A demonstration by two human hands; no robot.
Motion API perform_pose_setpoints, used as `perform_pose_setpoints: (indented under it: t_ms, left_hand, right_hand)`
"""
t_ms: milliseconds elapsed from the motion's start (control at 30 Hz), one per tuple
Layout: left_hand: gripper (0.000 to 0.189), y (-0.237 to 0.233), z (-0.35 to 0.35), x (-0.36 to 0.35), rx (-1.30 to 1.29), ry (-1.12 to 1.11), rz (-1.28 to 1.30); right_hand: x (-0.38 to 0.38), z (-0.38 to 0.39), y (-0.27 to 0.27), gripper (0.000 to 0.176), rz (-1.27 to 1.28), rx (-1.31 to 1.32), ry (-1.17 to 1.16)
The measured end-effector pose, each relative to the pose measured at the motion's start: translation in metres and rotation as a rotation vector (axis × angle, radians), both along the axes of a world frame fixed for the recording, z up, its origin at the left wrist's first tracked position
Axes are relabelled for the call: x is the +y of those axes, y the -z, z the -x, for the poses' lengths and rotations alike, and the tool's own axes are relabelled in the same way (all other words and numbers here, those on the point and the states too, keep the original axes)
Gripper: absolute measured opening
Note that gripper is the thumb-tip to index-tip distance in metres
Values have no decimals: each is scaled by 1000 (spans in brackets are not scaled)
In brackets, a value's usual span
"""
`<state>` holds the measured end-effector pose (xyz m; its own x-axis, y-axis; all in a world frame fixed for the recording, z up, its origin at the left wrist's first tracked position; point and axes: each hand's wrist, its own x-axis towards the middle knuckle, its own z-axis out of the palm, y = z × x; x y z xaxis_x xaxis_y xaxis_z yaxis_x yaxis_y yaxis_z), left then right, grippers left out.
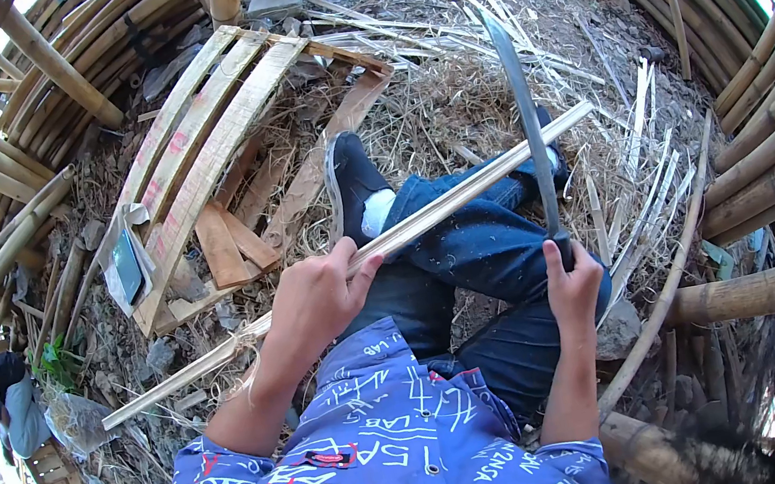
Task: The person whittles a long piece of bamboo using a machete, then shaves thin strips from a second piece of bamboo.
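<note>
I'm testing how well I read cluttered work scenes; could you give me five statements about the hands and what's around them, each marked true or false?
1. Both the left hand and the right hand are holding something. True.
2. The right hand holds a hammer. False: it grips a long blade by its dark handle.
3. The left hand holds a long, pale strip. True.
4. The person wears a plain white top. False: the blue shirt has white and red markings.
5. A slatted wooden frame lies on the ground. True.
</note>
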<state>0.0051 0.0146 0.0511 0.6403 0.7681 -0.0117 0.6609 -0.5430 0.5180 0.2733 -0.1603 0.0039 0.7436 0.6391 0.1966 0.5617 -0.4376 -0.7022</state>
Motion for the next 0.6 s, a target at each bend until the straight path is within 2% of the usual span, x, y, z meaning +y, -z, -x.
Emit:
perform_pose_setpoints:
  t_ms: [100, 167, 267, 400, 433, 500, 600]
  left_hand:
    - [38, 3, -9, -2, -94, 37, -14]
    - [37, 1, -19, -5, -123, 40, -32]
    - [36, -5, -24, -6, -149, 50, -58]
    - [36, -16, -18, -6, -146, 38, -68]
    - [36, -18, -14, -6, -143, 40, -67]
    - [38, -21, -9, -6, -117, 6, -133]
    - [36, -20, -15, -8, -118, 24, -92]
  right_hand:
    - [2, 23, -1, 34, -52, 102, -129]
    - [6, 47, -12, 35, 0, 232, -228]
    - [14, 69, -11, 37, -53, 183, -333]
    - [19, 47, -10, 37, -119, 4, -287]
    - [17, 36, -12, 38, -41, 68, -220]
    - [15, 12, -3, 37, -105, 71, -107]
    - [9, 9, 1, 36, -117, 133, -53]
